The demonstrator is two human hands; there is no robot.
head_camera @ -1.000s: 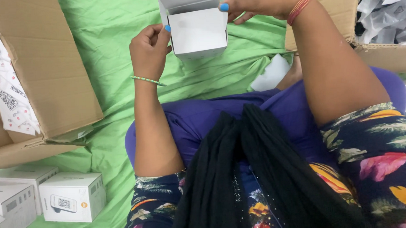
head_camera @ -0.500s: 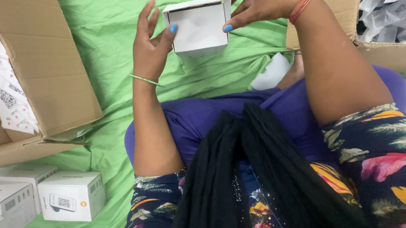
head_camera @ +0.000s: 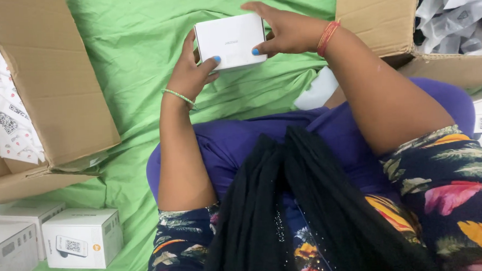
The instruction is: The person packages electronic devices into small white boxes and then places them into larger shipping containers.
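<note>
A small white box (head_camera: 231, 40) with its lid down is held over the green cloth (head_camera: 135, 64) between both hands. My left hand (head_camera: 190, 72) grips its left side with the thumb on the front face. My right hand (head_camera: 285, 30) holds the right side and top edge, a red thread band on that wrist. A thin green bangle circles the left wrist.
An open cardboard carton (head_camera: 44, 90) with printed paper sheets lies at the left. Another carton (head_camera: 387, 20) with white wrapped items stands at the upper right. Several closed white boxes (head_camera: 80, 238) sit at the lower left. A white packet (head_camera: 317, 90) lies by my right forearm.
The white box's open flap has been folded down and the box is closed. Both hands shifted around it and turned its flat face toward me.
</note>
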